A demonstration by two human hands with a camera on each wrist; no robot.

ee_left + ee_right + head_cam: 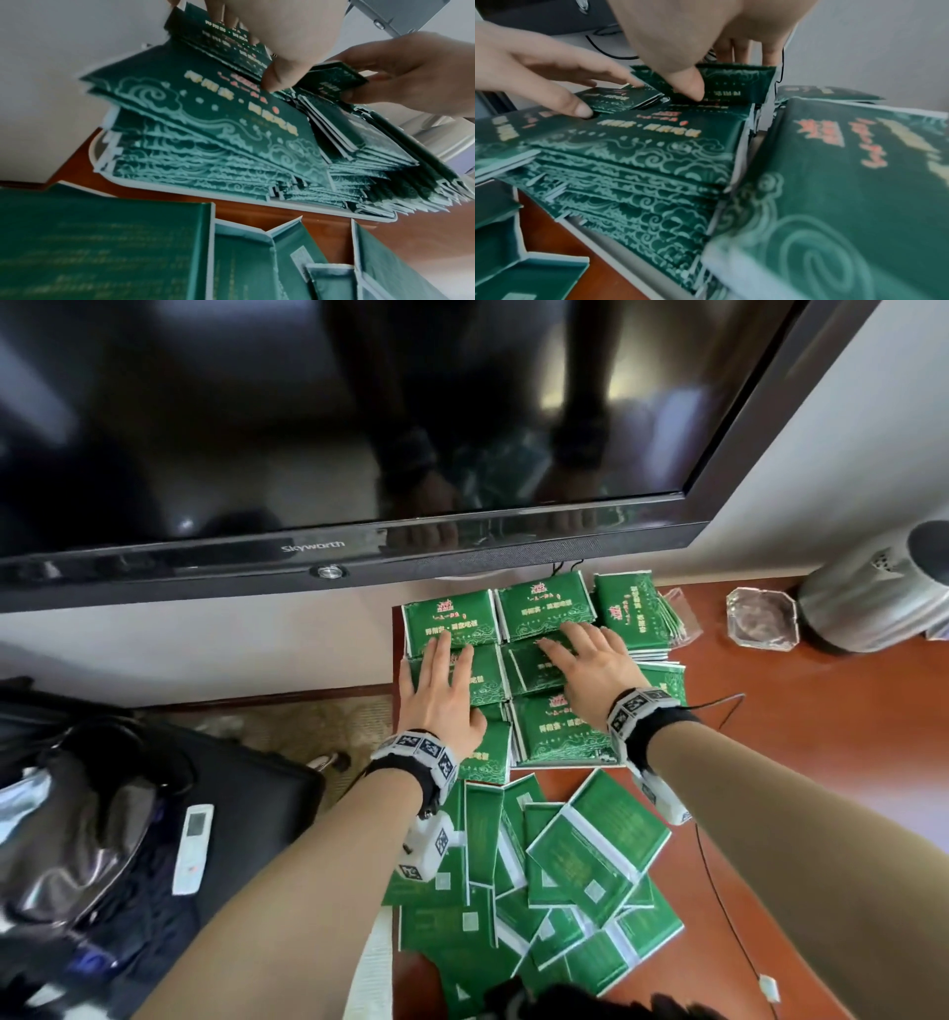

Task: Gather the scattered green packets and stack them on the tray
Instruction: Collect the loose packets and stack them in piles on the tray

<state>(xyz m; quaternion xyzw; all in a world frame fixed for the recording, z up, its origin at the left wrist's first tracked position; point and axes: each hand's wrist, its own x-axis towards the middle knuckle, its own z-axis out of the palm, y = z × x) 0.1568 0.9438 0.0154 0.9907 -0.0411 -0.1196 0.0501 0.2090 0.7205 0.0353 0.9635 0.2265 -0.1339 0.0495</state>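
Observation:
Green packets (447, 621) with cloud patterns stand in several neat stacks on a white tray (180, 190), under the television. My left hand (441, 660) lies flat on the left stacks, fingers straight, its thumb (275, 81) pressing a top packet. My right hand (580, 649) is over the middle stack and pinches one tilted packet (731, 81) between its thumb (687, 87) and fingers. Several loose packets (595, 855) lie scattered face down on the red-brown table (801, 762) in front of the tray.
A black television (308, 428) hangs low just behind the tray. A glass ashtray (762, 618) and a grey cylindrical appliance (873, 598) stand at the back right. A thin black cable (719, 891) crosses the table. Left of the table edge lies a dark bag with a white remote (192, 847).

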